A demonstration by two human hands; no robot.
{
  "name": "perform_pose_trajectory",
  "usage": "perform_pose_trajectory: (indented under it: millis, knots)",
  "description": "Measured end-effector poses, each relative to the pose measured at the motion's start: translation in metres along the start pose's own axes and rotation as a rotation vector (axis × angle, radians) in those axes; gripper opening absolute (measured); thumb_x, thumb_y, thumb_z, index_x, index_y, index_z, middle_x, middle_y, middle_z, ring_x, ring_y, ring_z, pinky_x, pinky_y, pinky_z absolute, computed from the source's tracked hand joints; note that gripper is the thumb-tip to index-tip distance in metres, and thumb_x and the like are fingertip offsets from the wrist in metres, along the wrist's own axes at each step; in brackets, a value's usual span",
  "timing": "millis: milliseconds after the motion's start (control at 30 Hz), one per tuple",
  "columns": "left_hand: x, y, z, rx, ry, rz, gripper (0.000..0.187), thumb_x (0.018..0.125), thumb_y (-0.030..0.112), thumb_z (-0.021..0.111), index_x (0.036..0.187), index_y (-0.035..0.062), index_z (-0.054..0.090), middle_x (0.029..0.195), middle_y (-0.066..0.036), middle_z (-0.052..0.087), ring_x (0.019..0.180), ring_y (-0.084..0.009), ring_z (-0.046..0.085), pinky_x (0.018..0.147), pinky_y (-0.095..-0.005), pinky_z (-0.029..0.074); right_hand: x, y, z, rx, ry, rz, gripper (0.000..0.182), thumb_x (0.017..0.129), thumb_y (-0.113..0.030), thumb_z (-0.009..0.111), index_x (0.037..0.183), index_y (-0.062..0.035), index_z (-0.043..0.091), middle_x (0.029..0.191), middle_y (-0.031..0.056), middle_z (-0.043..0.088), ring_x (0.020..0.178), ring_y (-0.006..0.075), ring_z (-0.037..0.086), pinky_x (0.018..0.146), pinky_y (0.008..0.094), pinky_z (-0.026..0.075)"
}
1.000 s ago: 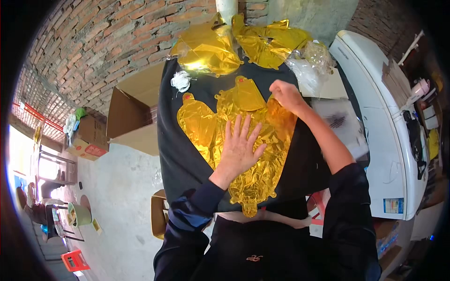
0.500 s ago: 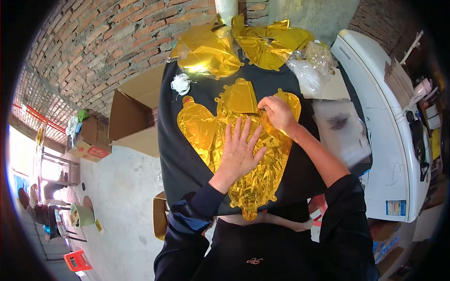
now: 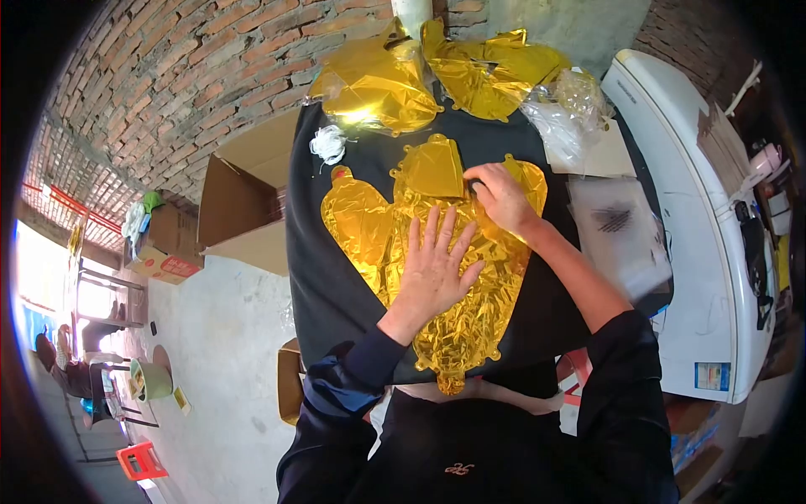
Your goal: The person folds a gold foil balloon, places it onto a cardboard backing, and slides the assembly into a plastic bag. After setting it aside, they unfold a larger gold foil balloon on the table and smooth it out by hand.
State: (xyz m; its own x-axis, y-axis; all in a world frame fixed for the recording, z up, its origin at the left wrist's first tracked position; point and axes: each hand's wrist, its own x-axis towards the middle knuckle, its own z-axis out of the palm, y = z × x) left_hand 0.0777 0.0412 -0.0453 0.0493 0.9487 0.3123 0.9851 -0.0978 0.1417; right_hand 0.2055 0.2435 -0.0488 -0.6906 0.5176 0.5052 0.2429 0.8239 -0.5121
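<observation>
A crinkled gold foil balloon (image 3: 462, 319) lies flat on the black cloth, its narrow tabbed end toward me. At its far end a smooth folded section (image 3: 432, 168) rests over the middle. My left hand (image 3: 432, 269) presses palm down on the balloon's centre, fingers spread. My right hand (image 3: 504, 200) is bent at the right edge of the folded section, thumb and forefinger curled together at the foil there. Exactly what sits between those fingertips is partly hidden.
Two heaps of gold foil balloons (image 3: 369, 88) lie at the table's far side, beside crumpled clear plastic (image 3: 558, 126). White string (image 3: 328, 145) is bunched at far left. Clear plastic bags (image 3: 617, 227) lie right, near a white freezer (image 3: 718, 277). An open cardboard box (image 3: 239, 202) stands left.
The whole view has shifted slightly. My left hand stays spread on the foil, and my right hand keeps nearly the same spot, its fingers moving only a little.
</observation>
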Motion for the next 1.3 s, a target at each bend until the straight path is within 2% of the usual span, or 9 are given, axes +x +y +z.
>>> perform_pose_trajectory:
  millis: [67,100,300,400,600,633,767,1100,1300]
  knots:
    - [-0.001,0.001,-0.002,0.011,-0.016,0.000,0.068,0.108,0.056,0.047,0.163,0.0147,0.046,0.169,-0.022,0.038,0.161,-0.0426,0.025,0.131,-0.0617,0.013,-0.001,-0.007,-0.001,0.146,0.022,0.105,0.034,0.096,-0.007,0.072,0.128,-0.0038,0.063,0.119,0.0125,0.069,0.121,0.0346,0.061,0.105,0.0442,0.050]
    - [-0.002,0.002,0.000,0.002,-0.013,0.000,0.068,0.108,0.056,0.047,0.163,0.0148,0.045,0.169,-0.022,0.038,0.161,-0.0427,0.025,0.131,-0.0617,0.013,0.002,-0.006,-0.002,0.114,-0.015,0.115,0.052,0.092,-0.019,0.081,0.136,-0.0031,0.059,0.123,0.0131,0.068,0.123,0.0343,0.061,0.106,0.0448,0.050]
    - [-0.002,0.001,0.002,0.015,-0.016,0.003,0.070,0.108,0.056,0.048,0.164,0.0135,0.043,0.168,-0.022,0.039,0.161,-0.0427,0.026,0.131,-0.0618,0.014,0.001,-0.022,0.002,-0.097,-0.052,0.067,0.066,0.084,-0.022,0.085,0.139,-0.0025,0.054,0.119,0.0163,0.064,0.114,0.0367,0.059,0.101,0.0458,0.049]
    - [-0.001,0.000,0.002,0.002,0.014,0.002,0.073,0.108,0.057,0.048,0.164,0.0108,0.042,0.168,-0.022,0.039,0.160,-0.0420,0.027,0.130,-0.0619,0.014,0.002,-0.020,0.010,-0.129,-0.050,0.179,0.061,0.082,-0.020,0.082,0.133,0.0013,0.056,0.122,0.0215,0.062,0.116,0.0414,0.055,0.104,0.0490,0.046]
    - [-0.002,-0.002,0.009,-0.059,0.042,-0.013,0.077,0.107,0.057,0.050,0.165,0.0081,0.040,0.168,-0.021,0.039,0.160,-0.0413,0.029,0.130,-0.0621,0.016,-0.002,-0.018,0.024,-0.135,0.078,0.188,0.044,0.082,-0.012,0.078,0.119,-0.0015,0.057,0.111,0.0206,0.061,0.107,0.0418,0.055,0.095,0.0524,0.046]
    - [-0.002,-0.002,0.010,-0.063,0.052,-0.011,0.077,0.107,0.057,0.050,0.165,0.0084,0.040,0.168,-0.021,0.039,0.160,-0.0415,0.029,0.130,-0.0621,0.016,-0.002,-0.017,0.026,-0.140,0.126,0.143,0.035,0.081,-0.009,0.077,0.108,-0.0041,0.055,0.106,0.0182,0.060,0.102,0.0415,0.055,0.090,0.0520,0.046]
    - [-0.003,-0.002,0.012,-0.066,0.066,-0.020,0.078,0.106,0.058,0.051,0.166,0.0098,0.039,0.167,-0.021,0.041,0.159,-0.0417,0.030,0.129,-0.0623,0.018,-0.003,-0.009,0.029,-0.180,0.222,-0.017,0.030,0.078,-0.003,0.074,0.096,-0.0064,0.051,0.092,0.0145,0.055,0.091,0.0408,0.054,0.082,0.0512,0.044]
    - [-0.001,-0.002,0.009,-0.087,0.094,-0.014,0.079,0.104,0.061,0.054,0.164,0.0093,0.042,0.166,-0.022,0.041,0.159,-0.0416,0.029,0.129,-0.0622,0.019,-0.005,-0.014,0.031,-0.181,0.272,0.082,0.026,0.076,-0.001,0.073,0.086,-0.0064,0.050,0.087,0.0143,0.055,0.087,0.0405,0.054,0.079,0.0525,0.045]
    - [0.001,-0.001,0.000,-0.138,0.116,-0.001,0.079,0.102,0.061,0.057,0.160,0.0078,0.048,0.164,-0.022,0.043,0.157,-0.0424,0.033,0.128,-0.0621,0.021,-0.006,-0.011,0.033,-0.195,0.324,0.040,0.030,0.073,0.002,0.075,0.086,-0.0059,0.050,0.086,0.0136,0.055,0.085,0.0405,0.055,0.077,0.0518,0.045]
